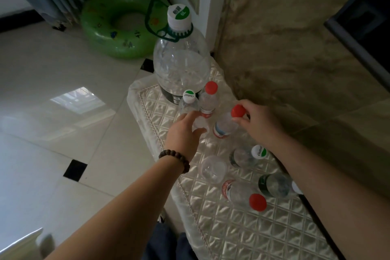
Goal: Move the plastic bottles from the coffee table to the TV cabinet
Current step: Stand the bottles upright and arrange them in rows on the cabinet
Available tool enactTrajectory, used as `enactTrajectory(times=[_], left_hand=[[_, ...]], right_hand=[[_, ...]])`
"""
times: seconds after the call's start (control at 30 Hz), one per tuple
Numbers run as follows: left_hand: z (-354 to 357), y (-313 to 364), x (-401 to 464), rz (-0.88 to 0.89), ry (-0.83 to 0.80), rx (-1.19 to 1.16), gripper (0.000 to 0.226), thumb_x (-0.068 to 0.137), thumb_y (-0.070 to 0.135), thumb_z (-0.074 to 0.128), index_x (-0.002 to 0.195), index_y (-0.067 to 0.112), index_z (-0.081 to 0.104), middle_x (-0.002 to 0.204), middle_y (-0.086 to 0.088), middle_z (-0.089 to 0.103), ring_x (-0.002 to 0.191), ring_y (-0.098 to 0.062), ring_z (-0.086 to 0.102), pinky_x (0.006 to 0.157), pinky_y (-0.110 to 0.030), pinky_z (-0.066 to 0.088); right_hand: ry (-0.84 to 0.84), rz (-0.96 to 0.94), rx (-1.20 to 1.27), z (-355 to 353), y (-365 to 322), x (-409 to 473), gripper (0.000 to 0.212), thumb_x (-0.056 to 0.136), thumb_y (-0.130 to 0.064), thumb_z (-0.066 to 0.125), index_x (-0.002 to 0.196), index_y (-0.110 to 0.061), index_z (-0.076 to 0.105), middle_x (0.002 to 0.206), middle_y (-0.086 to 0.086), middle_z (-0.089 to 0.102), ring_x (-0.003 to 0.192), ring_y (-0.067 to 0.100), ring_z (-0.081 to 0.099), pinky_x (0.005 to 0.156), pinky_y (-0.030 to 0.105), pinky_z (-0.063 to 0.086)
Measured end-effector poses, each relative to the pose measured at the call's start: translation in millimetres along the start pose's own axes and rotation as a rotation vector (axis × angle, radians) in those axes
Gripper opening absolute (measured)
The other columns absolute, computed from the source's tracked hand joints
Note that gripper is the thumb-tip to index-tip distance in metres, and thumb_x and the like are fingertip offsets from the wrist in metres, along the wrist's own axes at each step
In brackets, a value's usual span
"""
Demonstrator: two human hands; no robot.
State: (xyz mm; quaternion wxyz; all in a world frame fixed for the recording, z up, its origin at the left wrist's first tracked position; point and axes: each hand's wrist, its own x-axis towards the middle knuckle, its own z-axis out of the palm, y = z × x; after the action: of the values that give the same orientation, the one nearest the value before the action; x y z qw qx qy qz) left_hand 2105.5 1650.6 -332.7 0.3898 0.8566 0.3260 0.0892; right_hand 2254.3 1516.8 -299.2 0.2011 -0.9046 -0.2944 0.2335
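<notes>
Head view: clear ribbed plastic bottles (242, 193) on quilted satin cloth (242, 232).

A: Far end is blocked. The big clear plastic jug with the white-and-green cap (181, 59) stands there, with a white-capped small bottle (188, 101) and a red-capped one (209, 99) tight against its base.

B: Near end?

A: The quilted cream cloth (242, 236) is bare there. Mid-strip is cluttered: a clear plastic cup (213, 170) and three bottles lying down (242, 194). The marble wall (295, 59) closes off the right side.
</notes>
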Motion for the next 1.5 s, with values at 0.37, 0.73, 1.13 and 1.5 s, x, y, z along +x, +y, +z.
enactTrajectory(times=[0.37,0.73,1.13,1.5], left_hand=[[14.2,-9.4,0.6,-0.115,0.104,-0.122,0.033,0.079,0.023,0.071,0.109,0.027,0.059,0.099,0.011,0.054,0.087,-0.007,0.048,0.067,-0.01,0.03],[24.1,0.6,7.3,-0.141,0.157,-0.173,0.035,0.08,0.018,0.069,0.114,0.021,0.06,0.109,0.001,0.06,0.089,-0.005,0.047,0.074,-0.018,0.034],[10.4,-8.7,-12.8,-0.114,0.093,-0.112,0.055,0.081,0.038,0.067,0.13,0.026,0.045,0.127,0.003,0.053,0.109,-0.012,0.049,0.082,-0.022,0.036],[7.5,-22.3,-110.2,-0.087,-0.118,-0.175,0.076,0.068,0.079,0.051,0.13,0.038,0.038,0.13,0.013,0.043,0.116,-0.003,0.041,0.092,-0.029,0.039]], right_hand=[[-0.021,-0.054,0.049,10.1,-12.3,14.2,0.032,0.085,-0.03,0.067,0.114,-0.023,0.056,0.106,0.004,0.067,0.1,0.023,0.062,0.085,0.046,0.053],[-0.028,-0.1,0.052,15.8,-14.4,29.1,0.027,0.085,-0.029,0.067,0.109,-0.026,0.056,0.099,0.001,0.067,0.095,0.02,0.063,0.082,0.045,0.054],[0.006,-0.04,0.121,8.1,-4.6,10.0,0.059,0.082,-0.036,0.07,0.134,-0.026,0.045,0.129,0.008,0.058,0.115,0.024,0.056,0.093,0.042,0.049],[0.096,0.066,0.167,3.2,30.4,-94.4,0.059,0.085,-0.042,0.063,0.138,-0.023,0.043,0.144,0.004,0.045,0.13,0.021,0.043,0.099,0.032,0.038]])
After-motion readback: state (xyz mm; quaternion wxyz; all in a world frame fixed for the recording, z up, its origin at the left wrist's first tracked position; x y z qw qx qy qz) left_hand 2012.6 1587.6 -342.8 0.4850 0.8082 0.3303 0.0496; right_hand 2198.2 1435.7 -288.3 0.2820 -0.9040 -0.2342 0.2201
